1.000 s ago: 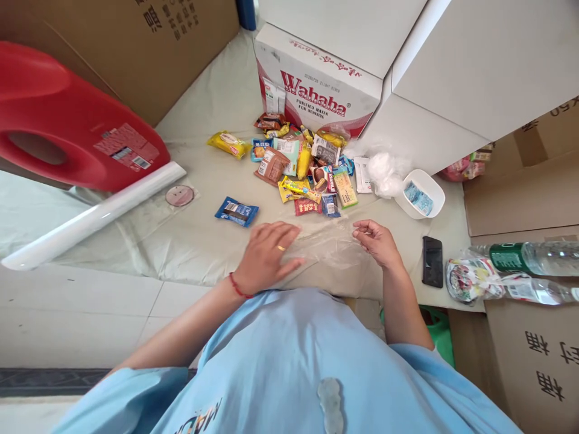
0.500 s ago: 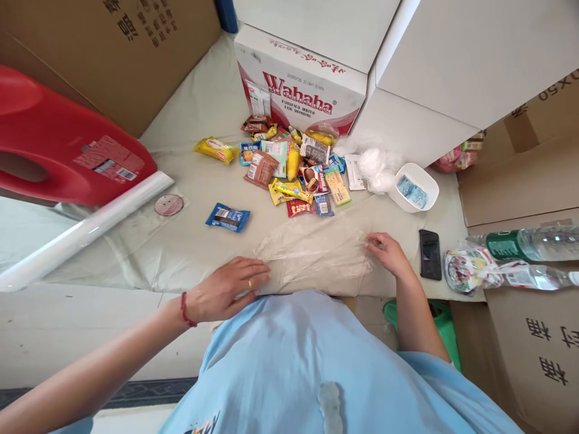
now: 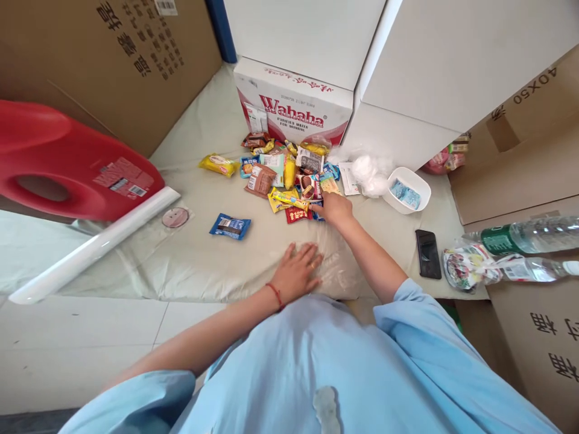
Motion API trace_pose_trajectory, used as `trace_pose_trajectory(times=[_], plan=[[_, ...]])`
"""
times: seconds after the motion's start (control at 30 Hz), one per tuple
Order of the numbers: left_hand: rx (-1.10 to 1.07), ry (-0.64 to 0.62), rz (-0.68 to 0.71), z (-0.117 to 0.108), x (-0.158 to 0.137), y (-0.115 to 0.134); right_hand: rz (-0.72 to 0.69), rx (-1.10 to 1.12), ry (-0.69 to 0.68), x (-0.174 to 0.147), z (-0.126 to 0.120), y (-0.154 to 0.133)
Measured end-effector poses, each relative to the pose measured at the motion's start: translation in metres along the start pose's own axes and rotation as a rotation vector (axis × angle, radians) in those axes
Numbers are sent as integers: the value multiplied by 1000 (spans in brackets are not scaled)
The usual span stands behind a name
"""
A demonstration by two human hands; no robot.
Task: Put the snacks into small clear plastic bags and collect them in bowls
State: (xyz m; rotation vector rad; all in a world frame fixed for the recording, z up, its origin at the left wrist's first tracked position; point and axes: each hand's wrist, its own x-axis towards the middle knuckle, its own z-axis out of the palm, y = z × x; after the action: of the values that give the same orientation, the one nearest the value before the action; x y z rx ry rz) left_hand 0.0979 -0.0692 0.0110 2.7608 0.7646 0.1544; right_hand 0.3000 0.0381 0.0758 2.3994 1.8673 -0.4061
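Note:
My left hand (image 3: 298,269) lies flat with its fingers spread on a thin clear plastic bag (image 3: 341,271) at the cloth's near edge. Over the near right side of a heap of wrapped snacks is my right hand (image 3: 335,208), its thumb stretched out and apart from the fingers. It touches the packets there; the fingertips are partly hidden. Around it are a small blue packet (image 3: 318,213), a red packet (image 3: 297,214), a yellow stick-shaped snack (image 3: 289,200) and a pale yellow packet (image 3: 329,184). One blue snack packet (image 3: 230,226) sits apart on the left.
A white tub (image 3: 408,190) with blue sachets and crumpled clear bags (image 3: 371,173) stand right of the heap. A phone (image 3: 427,254) and plastic bottles (image 3: 529,236) lie farther right. A red jug (image 3: 76,163) and a white roll (image 3: 94,246) are left, a Wahaha carton (image 3: 294,102) behind.
My right hand has left the clear bag's right side and reached forward to the snacks. My left hand has slid right onto the bag, which is now bunched up more to the right.

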Motion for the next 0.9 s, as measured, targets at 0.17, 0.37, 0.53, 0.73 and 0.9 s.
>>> trace_pose_trajectory(times=[0.17, 0.37, 0.53, 0.73, 0.9], plan=[[-64, 15, -1, 20, -32, 10, 10, 10, 35, -20, 15, 18], [-107, 64, -58, 15, -26, 4, -179, 106, 186, -29, -5, 48], [-127, 52, -36, 15, -25, 3, -801, 21, -3, -30, -1, 4], [-130, 26, -34, 12, -26, 2, -660, -174, 5, -8, 8, -27], [-138, 65, -48, 9, -32, -8, -571, -208, -2, -3, 9, -30]])
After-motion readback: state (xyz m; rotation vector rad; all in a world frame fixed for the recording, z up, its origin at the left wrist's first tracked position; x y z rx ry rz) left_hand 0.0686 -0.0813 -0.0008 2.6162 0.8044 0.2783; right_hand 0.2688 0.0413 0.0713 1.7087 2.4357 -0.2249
